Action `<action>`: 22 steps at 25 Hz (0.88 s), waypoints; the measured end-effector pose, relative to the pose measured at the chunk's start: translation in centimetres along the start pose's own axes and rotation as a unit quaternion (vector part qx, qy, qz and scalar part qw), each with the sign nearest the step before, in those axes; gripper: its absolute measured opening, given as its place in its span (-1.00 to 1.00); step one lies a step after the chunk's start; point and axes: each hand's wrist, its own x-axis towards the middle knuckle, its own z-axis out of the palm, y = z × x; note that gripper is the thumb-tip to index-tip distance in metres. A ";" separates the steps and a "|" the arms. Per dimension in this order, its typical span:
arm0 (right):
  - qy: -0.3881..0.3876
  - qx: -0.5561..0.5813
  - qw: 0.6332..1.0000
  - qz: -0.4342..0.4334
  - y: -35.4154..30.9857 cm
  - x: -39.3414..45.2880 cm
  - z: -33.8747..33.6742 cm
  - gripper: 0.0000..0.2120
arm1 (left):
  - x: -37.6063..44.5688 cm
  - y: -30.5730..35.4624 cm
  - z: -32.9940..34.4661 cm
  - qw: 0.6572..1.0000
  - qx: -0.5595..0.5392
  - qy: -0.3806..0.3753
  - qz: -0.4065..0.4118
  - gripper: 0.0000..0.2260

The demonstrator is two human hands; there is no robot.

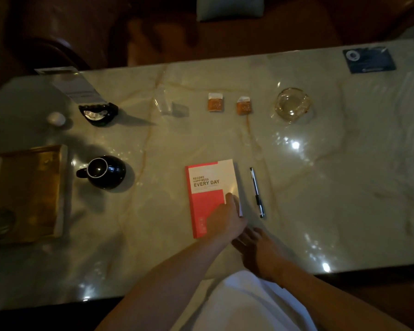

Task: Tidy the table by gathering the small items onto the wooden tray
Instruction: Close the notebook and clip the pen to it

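Note:
The wooden tray lies at the table's left edge. A red and white notebook lies near the middle. My left hand grips its lower right corner, thumb on the cover. Just behind that wrist, my right hand rests on the table, fingers apart and holding nothing. A black pen lies right of the notebook. Two orange packets sit further back, with a clear plastic wrapper to their left.
A black mug stands beside the tray. A black dish, a small white object and a leaflet are at the back left. A glass ashtray and a dark blue card are at the back right. White cloth covers my lap.

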 end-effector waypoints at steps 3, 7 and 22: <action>-0.041 0.001 0.999 -0.011 1.3 -1.2 -0.5 -0.33 | 0.3 0.4 1.4 0.999 0.022 0.017 -0.019 -0.49; -0.127 0.019 0.991 -0.036 3.3 -1.7 -1.0 -0.40 | 0.1 0.2 2.7 0.997 0.058 0.049 -0.014 -0.47; -0.074 0.216 0.885 0.406 13.3 6.9 -5.8 -0.51 | 7.1 -4.6 -9.5 0.971 0.217 0.098 -0.014 -0.42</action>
